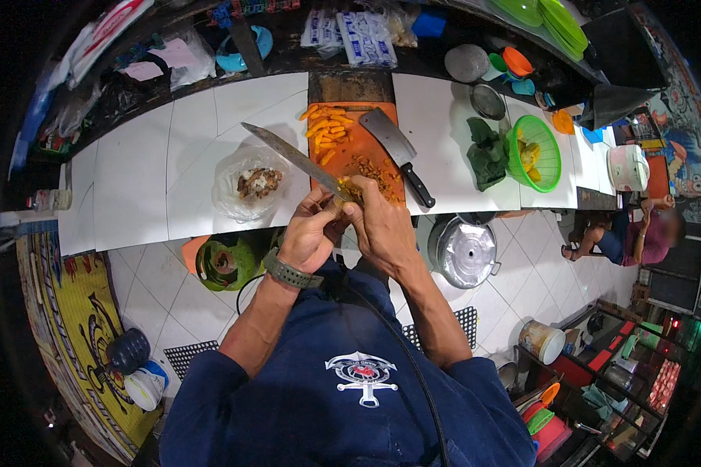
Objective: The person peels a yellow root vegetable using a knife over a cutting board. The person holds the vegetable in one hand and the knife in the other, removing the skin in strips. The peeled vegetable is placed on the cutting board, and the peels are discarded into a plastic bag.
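Observation:
My right hand (382,225) grips a long knife (292,157) close to its handle end, the worn blade pointing up and left. My left hand (309,236), with a watch on the wrist, pinches a small root piece, mostly hidden by fingers, against the blade. Both hands meet over the near edge of an orange cutting board (356,146). Peeled orange roots (327,129), which look like turmeric, lie at its far left. Brown peelings (374,172) are scattered nearer me. A cleaver (388,137) rests across the board's right edge, its black handle on the white counter.
Left of the board sits an open plastic bag (251,182) with brown root pieces. To the right are dark green leaves (485,154) and a green colander (546,154) holding yellow pieces. Below the counter stand a green gas cylinder (225,262) and a lidded metal pot (464,251). A person (637,233) sits far right.

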Demonstrator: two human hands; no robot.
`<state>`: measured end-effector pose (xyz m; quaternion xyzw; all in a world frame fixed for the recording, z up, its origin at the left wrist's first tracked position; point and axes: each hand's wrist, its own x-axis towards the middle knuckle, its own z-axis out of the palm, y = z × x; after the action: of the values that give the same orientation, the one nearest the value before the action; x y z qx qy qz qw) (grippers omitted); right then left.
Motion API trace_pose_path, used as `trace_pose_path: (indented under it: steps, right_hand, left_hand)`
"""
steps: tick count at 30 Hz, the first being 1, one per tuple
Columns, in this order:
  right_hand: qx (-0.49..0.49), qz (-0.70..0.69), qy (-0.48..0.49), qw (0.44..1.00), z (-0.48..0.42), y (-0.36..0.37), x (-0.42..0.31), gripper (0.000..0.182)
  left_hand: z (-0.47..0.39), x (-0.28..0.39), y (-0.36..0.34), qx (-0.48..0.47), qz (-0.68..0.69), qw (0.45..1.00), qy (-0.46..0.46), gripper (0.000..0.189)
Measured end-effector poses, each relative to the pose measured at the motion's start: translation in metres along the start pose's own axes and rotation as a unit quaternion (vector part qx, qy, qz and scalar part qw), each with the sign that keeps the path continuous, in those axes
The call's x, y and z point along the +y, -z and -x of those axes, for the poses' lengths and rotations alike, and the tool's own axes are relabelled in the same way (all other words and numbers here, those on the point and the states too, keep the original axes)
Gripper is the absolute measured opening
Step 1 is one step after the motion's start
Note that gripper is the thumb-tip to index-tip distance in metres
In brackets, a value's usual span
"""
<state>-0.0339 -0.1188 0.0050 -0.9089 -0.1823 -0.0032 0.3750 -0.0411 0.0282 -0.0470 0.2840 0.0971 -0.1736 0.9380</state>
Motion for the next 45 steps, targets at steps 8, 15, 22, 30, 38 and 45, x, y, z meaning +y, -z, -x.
trace_pose_path:
  steps: [8, 15, 22, 30, 38, 45]
  right_hand:
    - [-0.033, -0.056, 0.008, 0.998, 0.002, 0.010, 0.003, 0.041]
    - [-0.051, 0.008, 0.000, 0.999, 0.001, 0.014, -0.004, 0.042]
    - [-0.028, 0.023, 0.018, 0.999, 0.000, 0.007, -0.002, 0.036]
    - [-0.040, 0.042, -0.006, 0.998, -0.004, 0.009, 0.002, 0.037]
    - [-0.049, -0.008, -0.003, 0.999, -0.001, 0.011, 0.005, 0.036]
    - [-0.048, 0.007, -0.046, 0.998, -0.004, 0.006, 0.005, 0.034]
  left_hand:
    - [0.000, 0.010, 0.002, -0.025, -0.023, 0.999, 0.022, 0.032]
    - [-0.001, 0.006, 0.011, 0.004, -0.042, 0.999, 0.028, 0.027]
    - [0.002, 0.005, 0.001, 0.012, -0.038, 0.999, -0.021, 0.020]
    - [0.004, -0.001, 0.007, -0.002, -0.060, 0.998, -0.023, 0.019]
    - [0.003, 0.005, -0.001, -0.001, -0.079, 0.996, -0.029, 0.014]
    - [0.002, 0.000, 0.001, 0.006, -0.166, 0.985, -0.054, 0.018]
